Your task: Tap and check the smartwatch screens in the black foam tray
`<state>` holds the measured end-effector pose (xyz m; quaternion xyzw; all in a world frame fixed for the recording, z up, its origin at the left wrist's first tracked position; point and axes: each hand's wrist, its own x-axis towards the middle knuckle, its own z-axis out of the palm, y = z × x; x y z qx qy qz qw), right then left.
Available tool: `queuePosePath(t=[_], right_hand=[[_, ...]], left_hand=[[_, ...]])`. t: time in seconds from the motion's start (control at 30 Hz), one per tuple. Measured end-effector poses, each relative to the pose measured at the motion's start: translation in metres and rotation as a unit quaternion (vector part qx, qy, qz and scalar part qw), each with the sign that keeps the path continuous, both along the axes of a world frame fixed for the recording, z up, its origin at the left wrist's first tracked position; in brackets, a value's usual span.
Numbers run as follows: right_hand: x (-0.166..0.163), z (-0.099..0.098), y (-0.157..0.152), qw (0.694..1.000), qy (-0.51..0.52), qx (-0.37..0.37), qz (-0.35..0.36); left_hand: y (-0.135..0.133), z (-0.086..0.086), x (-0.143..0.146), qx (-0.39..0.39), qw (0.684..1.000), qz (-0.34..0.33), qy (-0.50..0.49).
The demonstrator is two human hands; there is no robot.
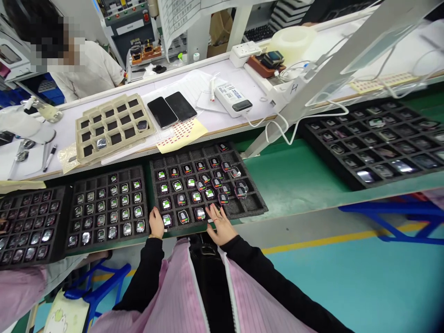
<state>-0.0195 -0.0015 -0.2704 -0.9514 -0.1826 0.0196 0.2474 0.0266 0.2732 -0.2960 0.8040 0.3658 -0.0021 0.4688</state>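
Observation:
A black foam tray [255, 212] lies in front of me on the green bench, with small square watch bodies in its pockets. Several have lit screens, some green and white. Toward the right, some watches [218, 182] lie loosely clustered and overlapping. My left hand [157, 224] is closed around the tray's front left corner, its fingertips partly hidden. At the front edge, my right hand [221, 226] rests with fingers stretched over the tray, close to a lit watch [200, 213]. No watch shows clearly in either hand.
More filled foam trays stand left [107, 203] and right [381, 143]. The shelf behind holds a beige tray [113, 125], two dark phones [162, 112], a white boxy device [233, 98] and cables. A slanted post [294, 88] rises right. A co-worker [86, 64] is across the shelf.

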Motion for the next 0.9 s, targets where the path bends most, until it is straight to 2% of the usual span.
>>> queuePosePath(t=[0.3,0.63,0.77,0.9], right_hand=[[-0.005,0.005,-0.001,0.998,0.038,-0.007,0.058],[-0.005,0.018,0.012,0.994,0.026,0.028,0.107],[-0.006,0.011,0.008,0.997,0.007,0.023,0.076],[-0.008,0.000,-0.009,1.000,-0.013,0.015,0.014]], left_hand=[[-0.001,0.000,0.000,0.001,1.000,-0.001,0.002],[0.001,-0.002,0.001,0.006,1.000,-0.006,0.005],[0.000,-0.002,0.001,0.006,1.000,-0.009,0.003],[0.000,-0.002,0.001,0.005,1.000,-0.009,0.000]])
